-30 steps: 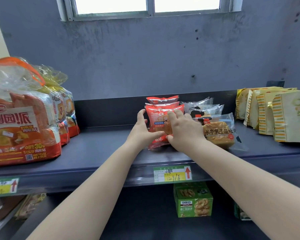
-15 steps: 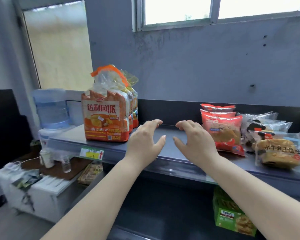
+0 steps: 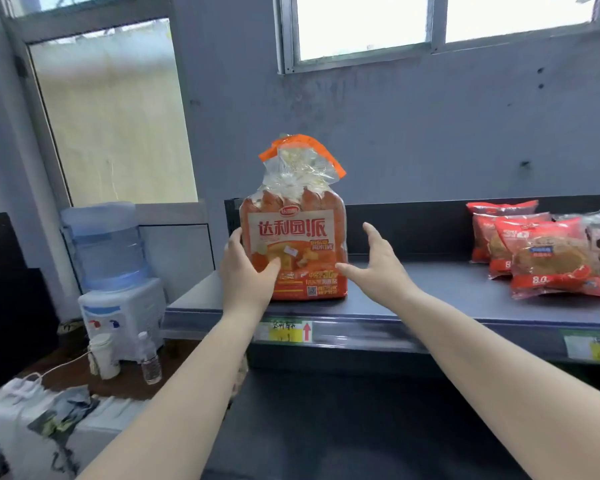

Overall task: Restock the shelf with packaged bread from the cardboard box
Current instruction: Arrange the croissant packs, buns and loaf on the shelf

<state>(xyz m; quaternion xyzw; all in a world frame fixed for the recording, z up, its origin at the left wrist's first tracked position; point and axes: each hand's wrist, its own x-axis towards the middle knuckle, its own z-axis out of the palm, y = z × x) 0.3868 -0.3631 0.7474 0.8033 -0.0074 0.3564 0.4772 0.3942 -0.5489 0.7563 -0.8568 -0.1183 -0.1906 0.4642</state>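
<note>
Shelf [image 3: 430, 289]: orange bread bag [image 3: 293, 244] stands upright at left end, long axis vertical, label facing out. L hand [image 3: 246, 271] holds its left side, thumb across front. R hand [image 3: 378, 261] spread, just beside bag, not touching. Red bun packs [image 3: 548, 258] well to right.

One orange bread bag [image 3: 293, 237], three red bread packets [image 3: 548, 258], two hands [image 3: 248, 275].

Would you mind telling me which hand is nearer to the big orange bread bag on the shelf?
Left. The left hand grips the orange bread bag at its left side, thumb across the front. The right hand is open just right of the bag, apparently not touching it.
</note>
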